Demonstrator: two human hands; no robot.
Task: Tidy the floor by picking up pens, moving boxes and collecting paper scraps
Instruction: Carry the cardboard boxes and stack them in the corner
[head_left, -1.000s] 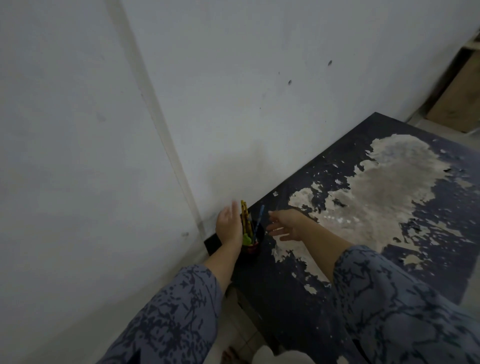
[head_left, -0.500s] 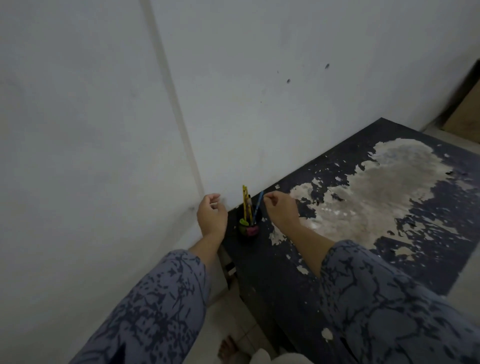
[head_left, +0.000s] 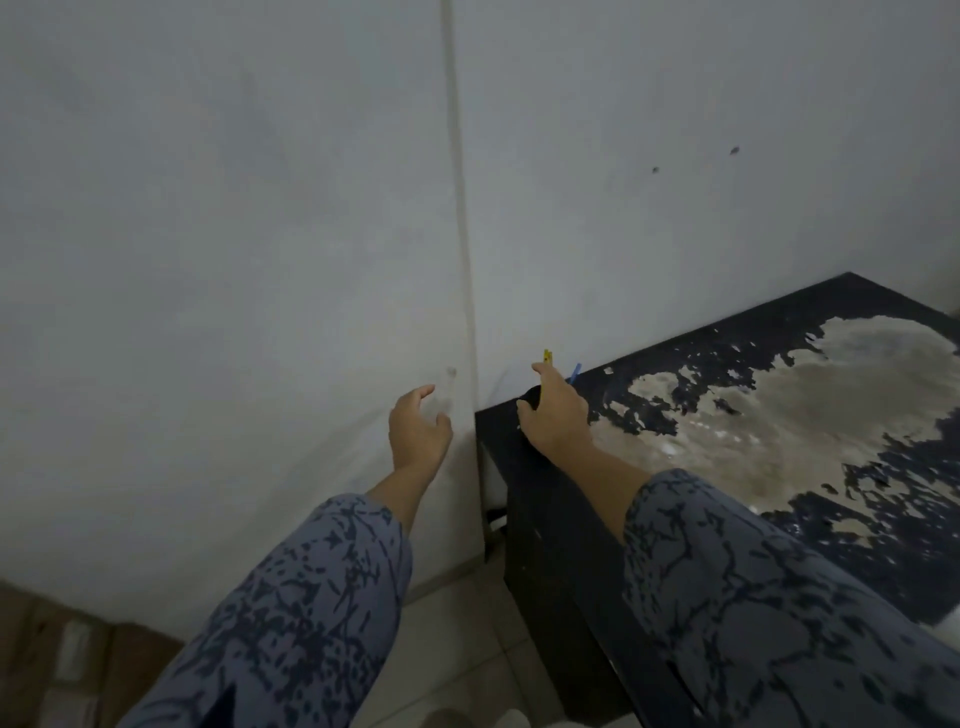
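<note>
A small dark pen cup (head_left: 530, 398) stands at the near-left corner of a black table (head_left: 561, 571) with peeling paint. A yellow pen (head_left: 547, 356) and a blue pen (head_left: 574, 372) stick up out of it. My right hand (head_left: 555, 415) is wrapped around the cup from the near side and hides most of it. My left hand (head_left: 418, 431) hovers off the table's left edge, close to the white wall, fingers apart and holding nothing.
White walls meet in a corner just behind the cup. A brown cardboard box (head_left: 78, 665) sits on the floor at lower left. Pale floor tiles (head_left: 467, 639) show between the wall and the table.
My right hand has moved left onto the cup and closed around it. My left hand has pulled away from the cup toward the wall and opened. The view has shifted left.
</note>
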